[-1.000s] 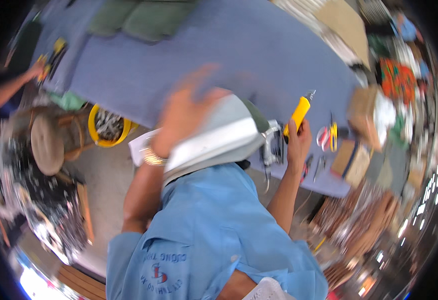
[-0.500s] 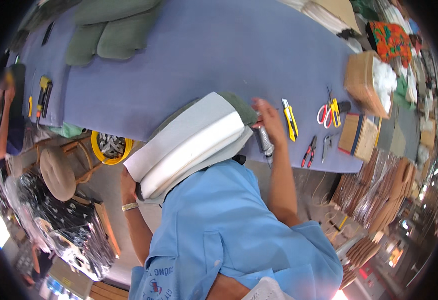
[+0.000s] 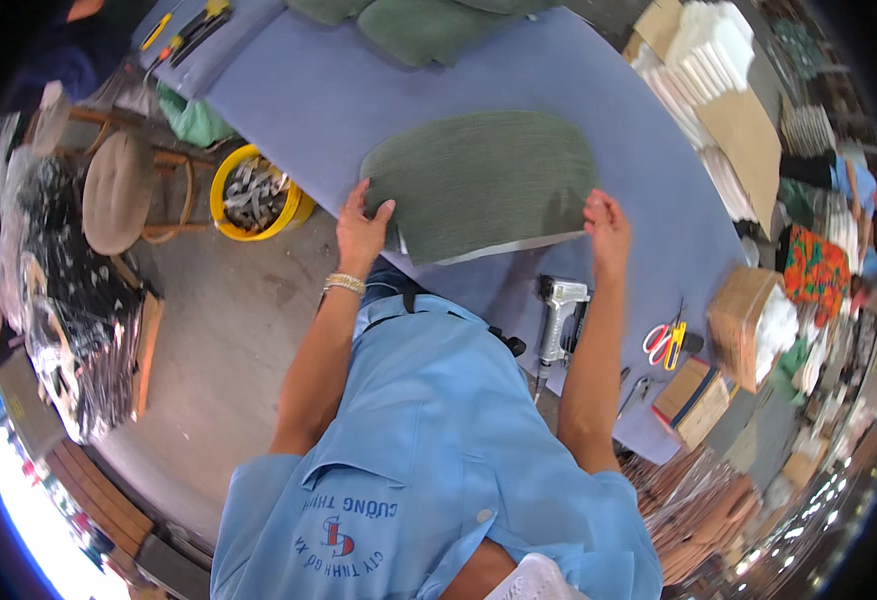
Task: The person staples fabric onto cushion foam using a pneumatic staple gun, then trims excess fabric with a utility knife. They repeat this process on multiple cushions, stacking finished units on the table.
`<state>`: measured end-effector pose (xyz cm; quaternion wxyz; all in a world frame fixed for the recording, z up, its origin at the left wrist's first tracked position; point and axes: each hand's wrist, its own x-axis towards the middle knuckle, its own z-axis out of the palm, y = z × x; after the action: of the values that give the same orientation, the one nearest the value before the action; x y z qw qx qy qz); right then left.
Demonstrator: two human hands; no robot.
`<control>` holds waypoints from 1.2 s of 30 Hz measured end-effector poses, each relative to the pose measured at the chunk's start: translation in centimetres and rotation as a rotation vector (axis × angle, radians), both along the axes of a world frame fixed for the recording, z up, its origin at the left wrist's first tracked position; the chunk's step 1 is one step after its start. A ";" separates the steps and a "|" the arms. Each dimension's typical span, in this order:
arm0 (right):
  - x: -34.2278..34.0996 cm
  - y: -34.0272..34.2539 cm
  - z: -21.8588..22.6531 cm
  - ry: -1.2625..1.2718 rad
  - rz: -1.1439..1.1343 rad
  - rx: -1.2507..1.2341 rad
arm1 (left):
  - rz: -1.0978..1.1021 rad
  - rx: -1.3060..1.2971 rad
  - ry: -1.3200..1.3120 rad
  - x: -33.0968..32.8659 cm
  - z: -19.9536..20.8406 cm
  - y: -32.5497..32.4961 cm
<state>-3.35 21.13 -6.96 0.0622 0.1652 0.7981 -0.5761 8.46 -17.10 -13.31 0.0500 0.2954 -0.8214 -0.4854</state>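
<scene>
A green fabric-covered seat cushion (image 3: pixel 483 180) lies green side up on the blue-grey table (image 3: pixel 298 105) in front of me. A thin pale strip of its underside shows along the near edge. My left hand (image 3: pixel 361 235) grips the cushion's left edge, its thumb over the near left corner. At the right edge, my right hand (image 3: pixel 608 230) has its bent fingers closed on the cushion's corner. Beside my right forearm lies a silver air stapler (image 3: pixel 559 318) on the table.
More green cushions (image 3: pixel 413 30) sit at the far edge. Scissors (image 3: pixel 655 345), a yellow cutter (image 3: pixel 675 345), pliers (image 3: pixel 633 395) and a cardboard box (image 3: pixel 740 318) are on the right. A yellow bucket of scraps (image 3: pixel 303 208) and a round-seated chair (image 3: pixel 118 195) stand left.
The cushion, earlier tilted against me with its white underside showing, now lies green side up on the table. My left hand moved up to its left edge; my right hand now meets its right edge.
</scene>
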 end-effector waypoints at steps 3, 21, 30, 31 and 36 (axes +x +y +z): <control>4.8 -3.9 -3.0 0.001 -0.009 -0.097 | 0.184 0.274 -0.048 1.4 -0.7 0.8; 10.6 -16.6 -0.5 -0.545 0.353 -0.747 | 0.388 1.039 0.051 -1.4 1.0 2.1; 10.6 -19.6 1.3 -0.532 0.276 -0.487 | 0.338 1.108 0.190 -2.1 2.8 3.1; 10.8 -19.5 1.6 -0.487 0.292 -0.446 | 0.349 1.070 0.169 -2.2 2.7 3.3; 11.0 -18.8 5.2 -0.340 0.418 -0.173 | 0.452 1.141 0.071 -2.1 3.9 4.4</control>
<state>7.65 2.34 -1.73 0.3263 0.0854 0.7407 -0.5811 6.32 -12.66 -9.37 0.0128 0.4260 -0.3471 -0.8354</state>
